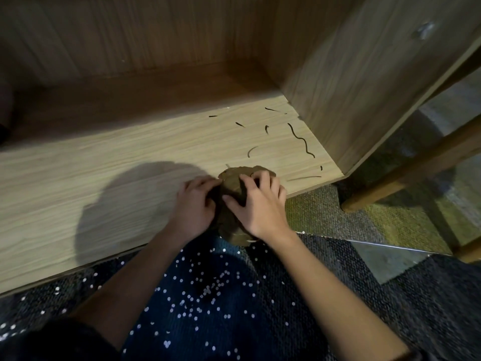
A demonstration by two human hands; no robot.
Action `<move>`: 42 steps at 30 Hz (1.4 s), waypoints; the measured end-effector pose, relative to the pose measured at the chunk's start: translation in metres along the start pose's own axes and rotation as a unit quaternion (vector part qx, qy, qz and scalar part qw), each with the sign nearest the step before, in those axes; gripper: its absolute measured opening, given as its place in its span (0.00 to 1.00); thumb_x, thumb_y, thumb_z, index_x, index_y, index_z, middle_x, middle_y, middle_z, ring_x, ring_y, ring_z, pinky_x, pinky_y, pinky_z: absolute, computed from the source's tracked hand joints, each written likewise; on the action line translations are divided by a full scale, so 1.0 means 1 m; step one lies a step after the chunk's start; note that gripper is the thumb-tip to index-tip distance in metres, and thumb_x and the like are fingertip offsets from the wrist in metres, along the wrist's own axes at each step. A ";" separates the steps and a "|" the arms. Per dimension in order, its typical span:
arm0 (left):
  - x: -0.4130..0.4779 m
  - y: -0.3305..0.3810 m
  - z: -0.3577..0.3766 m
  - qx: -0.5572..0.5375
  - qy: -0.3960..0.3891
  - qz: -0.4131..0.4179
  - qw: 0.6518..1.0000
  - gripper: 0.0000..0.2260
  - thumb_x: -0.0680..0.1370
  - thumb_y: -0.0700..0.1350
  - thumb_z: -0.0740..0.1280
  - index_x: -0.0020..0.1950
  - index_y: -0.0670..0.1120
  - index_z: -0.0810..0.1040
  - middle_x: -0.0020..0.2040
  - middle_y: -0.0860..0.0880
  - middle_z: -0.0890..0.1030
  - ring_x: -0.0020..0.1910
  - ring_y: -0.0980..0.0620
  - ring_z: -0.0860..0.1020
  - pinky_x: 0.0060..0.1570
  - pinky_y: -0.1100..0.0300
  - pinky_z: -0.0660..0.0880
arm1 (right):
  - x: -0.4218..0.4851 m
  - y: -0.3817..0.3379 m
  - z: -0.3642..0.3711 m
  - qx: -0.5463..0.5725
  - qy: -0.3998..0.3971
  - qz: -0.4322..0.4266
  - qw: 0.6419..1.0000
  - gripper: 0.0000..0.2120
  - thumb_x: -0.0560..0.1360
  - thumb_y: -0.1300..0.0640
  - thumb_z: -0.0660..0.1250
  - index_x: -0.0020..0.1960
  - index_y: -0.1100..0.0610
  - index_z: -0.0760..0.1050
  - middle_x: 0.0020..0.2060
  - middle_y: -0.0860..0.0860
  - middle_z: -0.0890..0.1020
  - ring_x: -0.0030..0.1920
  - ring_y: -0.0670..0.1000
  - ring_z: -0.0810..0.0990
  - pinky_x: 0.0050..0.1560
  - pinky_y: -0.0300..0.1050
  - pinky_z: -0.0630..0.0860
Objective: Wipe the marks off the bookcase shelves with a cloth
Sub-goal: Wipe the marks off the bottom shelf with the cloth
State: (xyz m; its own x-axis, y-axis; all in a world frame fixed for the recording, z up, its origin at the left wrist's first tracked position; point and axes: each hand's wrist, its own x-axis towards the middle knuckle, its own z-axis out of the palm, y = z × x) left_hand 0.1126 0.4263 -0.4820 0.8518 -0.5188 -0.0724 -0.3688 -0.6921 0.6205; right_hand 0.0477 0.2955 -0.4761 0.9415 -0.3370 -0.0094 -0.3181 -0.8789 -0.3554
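Observation:
A bunched brown cloth (231, 183) lies on the front edge of the light wood bookcase shelf (109, 173), hanging partly over it. My left hand (194, 204) grips the cloth's left side with curled fingers. From the right, my right hand (260, 201) holds it, fingers and thumb bent over the top. Dark pen marks (300, 139) are scattered over the shelf's right end, just beyond the cloth: a long squiggle, short dashes and a line near the front edge (304, 177).
The bookcase's right side panel (364, 87) rises close to the marks, the back panel (130, 35) behind. A wooden furniture leg (406, 173) stands on green-grey carpet (325, 212) to the right. My knees in dark dotted fabric (208, 295) fill the foreground.

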 end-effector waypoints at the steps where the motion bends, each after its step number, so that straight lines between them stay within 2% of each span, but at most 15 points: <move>1: 0.000 0.002 0.003 0.007 0.007 -0.016 1.000 0.21 0.75 0.36 0.60 0.67 0.47 0.72 0.67 0.47 0.70 0.67 0.42 0.64 0.67 0.53 0.58 | -0.003 0.000 0.000 0.002 0.009 0.001 1.000 0.28 0.74 0.39 0.59 0.69 0.50 0.64 0.63 0.51 0.64 0.63 0.55 0.60 0.63 0.51 0.55; 4: 0.004 0.009 0.012 0.017 0.020 -0.004 1.000 0.20 0.75 0.38 0.62 0.67 0.48 0.72 0.69 0.51 0.68 0.69 0.46 0.61 0.65 0.57 0.53 | -0.003 0.020 -0.009 0.026 -0.026 0.034 0.999 0.25 0.73 0.46 0.64 0.68 0.50 0.65 0.66 0.51 0.63 0.65 0.55 0.60 0.66 0.52 0.57; 7: 0.007 0.013 0.022 0.016 -0.002 0.029 0.999 0.14 0.76 0.41 0.62 0.60 0.45 0.77 0.70 0.53 0.67 0.70 0.50 0.59 0.68 0.55 0.49 | -0.002 0.045 -0.027 -0.004 0.014 0.086 0.996 0.24 0.74 0.54 0.64 0.69 0.54 0.65 0.66 0.52 0.65 0.63 0.57 0.62 0.64 0.50 0.62; 10: 0.007 0.026 0.025 0.004 -0.022 0.024 0.999 0.19 0.76 0.40 0.62 0.66 0.47 0.73 0.72 0.53 0.64 0.71 0.50 0.57 0.68 0.57 0.46 | -0.017 0.041 -0.025 -0.047 0.011 0.006 0.999 0.21 0.75 0.58 0.63 0.67 0.54 0.68 0.65 0.50 0.68 0.60 0.56 0.64 0.61 0.47 0.66; 12: 0.011 0.035 0.025 0.001 -0.029 0.034 0.999 0.23 0.76 0.41 0.62 0.71 0.54 0.66 0.73 0.52 0.61 0.71 0.49 0.57 0.68 0.59 0.46 | -0.032 0.044 -0.025 0.011 0.001 -0.035 0.999 0.19 0.73 0.61 0.64 0.64 0.54 0.73 0.61 0.49 0.72 0.60 0.54 0.66 0.61 0.44 0.65; 15: 0.016 0.042 0.029 0.018 -0.050 0.043 0.998 0.24 0.78 0.44 0.62 0.72 0.58 0.62 0.74 0.53 0.58 0.72 0.49 0.53 0.70 0.55 0.44 | -0.021 0.078 -0.045 0.115 0.081 0.058 0.988 0.18 0.71 0.66 0.66 0.60 0.56 0.77 0.56 0.53 0.74 0.60 0.55 0.69 0.61 0.41 0.62; 17: 0.018 0.049 0.032 0.031 -0.078 0.032 0.996 0.24 0.78 0.47 0.61 0.73 0.59 0.60 0.76 0.54 0.55 0.73 0.49 0.51 0.71 0.50 0.42 | 0.000 0.103 -0.054 0.083 0.115 0.130 0.981 0.20 0.72 0.65 0.66 0.63 0.56 0.75 0.58 0.55 0.73 0.60 0.58 0.68 0.62 0.44 0.63; 19: 0.021 0.056 0.038 0.056 -0.093 0.033 0.994 0.24 0.79 0.50 0.61 0.73 0.60 0.59 0.77 0.54 0.51 0.74 0.49 0.49 0.70 0.48 0.40 | 0.005 0.102 -0.046 0.008 0.107 0.146 0.983 0.22 0.73 0.62 0.65 0.67 0.54 0.71 0.62 0.55 0.72 0.60 0.58 0.66 0.62 0.49 0.66; 24: 0.025 0.058 0.046 0.068 -0.105 0.023 0.992 0.25 0.78 0.54 0.61 0.74 0.61 0.57 0.77 0.54 0.47 0.75 0.49 0.44 0.70 0.44 0.37 | -0.023 0.080 -0.023 -0.098 0.088 -0.032 0.991 0.25 0.69 0.63 0.68 0.65 0.52 0.73 0.60 0.53 0.75 0.54 0.57 0.70 0.51 0.48 0.69; 27: 0.024 0.050 0.048 0.068 -0.113 0.044 0.990 0.25 0.79 0.55 0.59 0.74 0.61 0.56 0.77 0.54 0.45 0.75 0.48 0.43 0.72 0.42 0.39 | 0.007 0.115 -0.047 -0.111 0.080 0.114 0.984 0.23 0.73 0.61 0.64 0.67 0.49 0.70 0.65 0.51 0.72 0.60 0.57 0.66 0.58 0.50 0.66; 29: 0.024 0.048 0.051 0.064 -0.103 0.045 0.992 0.24 0.79 0.55 0.59 0.74 0.62 0.56 0.77 0.54 0.46 0.75 0.49 0.42 0.72 0.42 0.40 | 0.012 0.108 -0.047 -0.111 0.094 0.146 0.979 0.24 0.74 0.62 0.63 0.68 0.49 0.69 0.66 0.51 0.71 0.63 0.59 0.65 0.61 0.54 0.66; 33: 0.025 0.048 0.050 0.058 -0.103 0.041 0.992 0.24 0.79 0.55 0.60 0.73 0.63 0.57 0.77 0.54 0.47 0.75 0.50 0.42 0.72 0.44 0.40 | -0.023 0.074 -0.019 -0.115 0.078 -0.025 0.990 0.27 0.68 0.66 0.68 0.66 0.54 0.72 0.63 0.54 0.75 0.59 0.61 0.70 0.53 0.55 0.69; 34: 0.025 0.048 0.049 0.062 -0.108 0.042 0.991 0.24 0.79 0.55 0.60 0.73 0.63 0.56 0.77 0.54 0.46 0.75 0.49 0.42 0.72 0.44 0.39 | -0.020 0.082 -0.026 -0.124 0.077 -0.024 0.989 0.27 0.68 0.66 0.68 0.66 0.54 0.72 0.63 0.54 0.75 0.58 0.60 0.71 0.53 0.55 0.70; 38: 0.025 0.048 0.049 0.071 -0.109 0.038 0.991 0.24 0.79 0.56 0.59 0.74 0.62 0.55 0.77 0.54 0.46 0.75 0.49 0.41 0.71 0.46 0.37 | 0.017 0.114 -0.048 -0.133 0.087 0.133 0.978 0.25 0.73 0.63 0.63 0.69 0.52 0.67 0.67 0.52 0.71 0.63 0.59 0.65 0.61 0.54 0.66; 42: 0.026 0.048 0.051 0.098 -0.102 0.036 0.989 0.24 0.79 0.57 0.57 0.74 0.64 0.54 0.77 0.55 0.45 0.75 0.50 0.41 0.71 0.46 0.37 | -0.013 0.092 -0.025 -0.139 0.069 0.012 0.988 0.30 0.64 0.68 0.71 0.65 0.58 0.72 0.63 0.56 0.75 0.59 0.62 0.72 0.53 0.56 0.72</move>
State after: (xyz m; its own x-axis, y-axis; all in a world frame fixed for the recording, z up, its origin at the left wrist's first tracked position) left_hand 0.0978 0.3544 -0.4941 0.7354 -0.6465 -0.2030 -0.5070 -0.7237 0.4681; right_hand 0.0032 0.2107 -0.4849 0.9154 -0.3844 0.1192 -0.3763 -0.9226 -0.0852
